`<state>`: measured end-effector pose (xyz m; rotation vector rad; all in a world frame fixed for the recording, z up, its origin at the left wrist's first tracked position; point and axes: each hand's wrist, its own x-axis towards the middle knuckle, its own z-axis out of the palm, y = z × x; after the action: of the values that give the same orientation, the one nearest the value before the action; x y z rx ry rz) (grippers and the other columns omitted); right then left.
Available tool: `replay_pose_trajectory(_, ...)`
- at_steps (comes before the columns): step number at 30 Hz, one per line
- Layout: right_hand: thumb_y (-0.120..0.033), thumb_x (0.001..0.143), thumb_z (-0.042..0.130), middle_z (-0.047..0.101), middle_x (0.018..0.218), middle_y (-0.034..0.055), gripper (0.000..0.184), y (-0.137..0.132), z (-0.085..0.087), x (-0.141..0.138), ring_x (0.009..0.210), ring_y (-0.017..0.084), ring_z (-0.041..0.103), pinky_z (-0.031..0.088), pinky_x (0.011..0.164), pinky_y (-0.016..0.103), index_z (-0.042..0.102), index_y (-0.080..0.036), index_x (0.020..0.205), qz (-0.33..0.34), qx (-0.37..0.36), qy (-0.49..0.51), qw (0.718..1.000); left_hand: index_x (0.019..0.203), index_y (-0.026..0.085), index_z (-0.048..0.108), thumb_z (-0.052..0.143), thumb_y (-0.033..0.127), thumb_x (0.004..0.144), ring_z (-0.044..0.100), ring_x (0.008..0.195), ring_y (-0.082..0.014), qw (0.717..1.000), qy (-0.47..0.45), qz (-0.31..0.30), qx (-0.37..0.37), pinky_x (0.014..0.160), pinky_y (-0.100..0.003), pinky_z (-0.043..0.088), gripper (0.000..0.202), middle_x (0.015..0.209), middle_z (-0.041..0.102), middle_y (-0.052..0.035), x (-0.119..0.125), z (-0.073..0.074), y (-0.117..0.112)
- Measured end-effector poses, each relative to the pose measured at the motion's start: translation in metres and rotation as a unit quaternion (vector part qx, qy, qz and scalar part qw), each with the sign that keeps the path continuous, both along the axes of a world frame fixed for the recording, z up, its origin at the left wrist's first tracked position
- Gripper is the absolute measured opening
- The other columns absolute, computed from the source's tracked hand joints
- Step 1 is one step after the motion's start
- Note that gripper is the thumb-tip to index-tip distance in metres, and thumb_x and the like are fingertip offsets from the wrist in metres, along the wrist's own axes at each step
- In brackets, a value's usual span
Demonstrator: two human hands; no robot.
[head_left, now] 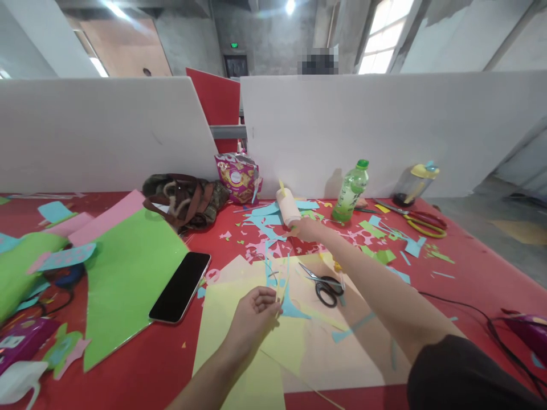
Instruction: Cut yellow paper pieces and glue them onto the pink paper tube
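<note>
My left hand [258, 310] is low in the middle, pinching thin yellow paper strips [281, 289] that stick up from its fingers. Further off, my right hand [308, 229] is stretched out to a pale pink paper tube [287, 204], its fingers closed at the tube's near end. The tube leans, with a yellow strip poking out of its top. Beneath both arms are sheets of yellow paper [226, 341] and pale peach paper [342, 364]. Black-handled scissors [327, 290] rest on these, right of my left hand, among blue paper offcuts [294, 307].
To the left are a phone [180, 287], green sheets [128, 279] and a camouflage bag [188, 202]. A snack bag [239, 177], a green bottle [350, 193], a yellow-lidded cup [414, 185] and red-and-yellow-handled shears [425, 224] stand or lie behind. Paper scraps litter the red table; a cable [465, 306] crosses the right side.
</note>
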<state>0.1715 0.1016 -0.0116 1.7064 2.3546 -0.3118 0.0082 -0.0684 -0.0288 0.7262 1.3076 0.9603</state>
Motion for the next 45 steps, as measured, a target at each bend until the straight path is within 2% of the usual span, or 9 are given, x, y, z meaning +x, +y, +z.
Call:
replay_pose_trajectory(5, -0.027, 0.077, 0.046, 0.059, 0.112, 0.0099, 0.039, -0.017, 0.019, -0.002, 0.095, 0.025, 0.057, 0.041, 0.065, 0.027, 0.051, -0.023, 0.116, 0.002, -0.002, 0.020, 1.000, 0.063, 0.016, 0.051, 0.070, 0.027, 0.042, 0.056, 0.053, -0.0130, 1.000, 0.001, -0.008, 0.009, 0.046, -0.023, 0.044, 0.031, 0.055, 0.052, 0.0018, -0.001, 0.000, 0.000)
replay_pose_trajectory(12, -0.019, 0.076, 0.045, 0.064, 0.106, 0.0040, 0.033, -0.063, 0.032, 0.007, 0.095, 0.021, 0.058, 0.042, 0.072, 0.025, 0.061, -0.024, 0.104, 0.027, 0.018, 0.080, 0.996, 0.064, 0.016, 0.050, 0.071, 0.029, 0.042, 0.055, 0.054, -0.0133, 1.000, 0.001, -0.020, 0.012, 0.048, -0.024, 0.045, 0.033, 0.057, 0.052, 0.0016, -0.003, -0.002, -0.001)
replay_pose_trajectory(17, -0.024, 0.077, 0.047, 0.066, 0.100, 0.0057, 0.026, -0.104, 0.028, 0.010, 0.092, 0.021, 0.059, 0.042, 0.080, 0.030, 0.066, -0.022, 0.095, -0.003, 0.020, 0.134, 0.991, 0.067, 0.016, 0.051, 0.071, 0.029, 0.045, 0.058, 0.056, -0.0137, 0.999, 0.001, -0.031, 0.036, 0.054, -0.026, 0.047, 0.032, 0.059, 0.055, 0.0011, -0.008, -0.009, 0.000)
replay_pose_trajectory(20, -0.025, 0.078, 0.047, 0.067, 0.098, 0.0068, 0.025, -0.127, 0.024, 0.012, 0.093, 0.022, 0.058, 0.041, 0.084, 0.034, 0.066, -0.020, 0.093, 0.014, 0.006, 0.172, 0.985, 0.067, 0.016, 0.052, 0.071, 0.027, 0.047, 0.059, 0.058, -0.0141, 0.998, 0.012, -0.021, 0.050, 0.057, -0.026, 0.047, 0.030, 0.061, 0.057, 0.0004, -0.010, -0.011, 0.001)
replay_pose_trajectory(25, -0.027, 0.078, 0.049, 0.067, 0.093, 0.0046, 0.022, -0.153, 0.015, 0.017, 0.086, 0.020, 0.059, 0.041, 0.082, 0.036, 0.068, -0.024, 0.088, 0.016, -0.003, 0.256, 0.967, 0.070, 0.016, 0.055, 0.067, 0.026, 0.053, 0.060, 0.065, -0.0162, 0.988, 0.115, 0.018, 0.102, 0.064, -0.028, 0.047, 0.023, 0.066, 0.060, -0.0022, -0.018, -0.013, 0.005)
replay_pose_trajectory(29, -0.025, 0.076, 0.052, 0.067, 0.093, 0.0037, 0.020, -0.162, 0.008, 0.022, 0.087, 0.019, 0.059, 0.041, 0.082, 0.033, 0.068, -0.025, 0.089, 0.008, 0.004, 0.291, 0.957, 0.073, 0.019, 0.057, 0.062, 0.026, 0.059, 0.060, 0.070, -0.0188, 0.959, 0.238, 0.049, 0.147, 0.067, -0.029, 0.046, 0.017, 0.069, 0.063, -0.0036, -0.027, -0.016, 0.008)
replay_pose_trajectory(33, -0.026, 0.075, 0.055, 0.066, 0.097, 0.0007, 0.021, -0.168, 0.002, 0.023, 0.092, 0.019, 0.058, 0.039, 0.087, 0.034, 0.066, -0.027, 0.092, 0.009, -0.004, 0.303, 0.953, 0.071, 0.020, 0.058, 0.062, 0.023, 0.059, 0.060, 0.066, -0.0193, 0.945, 0.283, 0.058, 0.157, 0.065, -0.029, 0.045, 0.012, 0.066, 0.062, -0.0022, -0.032, -0.018, 0.011)
replay_pose_trajectory(40, -0.022, 0.076, 0.056, 0.062, 0.107, 0.0037, 0.012, -0.180, -0.007, 0.007, 0.101, 0.022, 0.054, 0.036, 0.091, 0.041, 0.067, -0.024, 0.081, 0.068, 0.000, 0.235, 0.970, 0.071, 0.020, 0.060, 0.064, 0.023, 0.058, 0.060, 0.067, -0.0194, 0.945, 0.273, 0.061, 0.170, 0.066, -0.029, 0.045, 0.013, 0.067, 0.063, -0.0025, -0.034, -0.024, 0.014)
replay_pose_trajectory(45, -0.023, 0.077, 0.054, 0.059, 0.111, 0.0096, 0.031, -0.180, -0.018, -0.001, 0.105, 0.024, 0.051, 0.033, 0.093, 0.045, 0.057, -0.022, 0.108, 0.074, 0.038, 0.214, 0.973, 0.082, 0.018, 0.061, 0.063, 0.022, 0.062, 0.061, 0.075, -0.0183, 0.957, 0.223, 0.070, 0.171, 0.072, -0.029, 0.046, 0.021, 0.079, 0.066, -0.0051, -0.040, -0.028, 0.019)
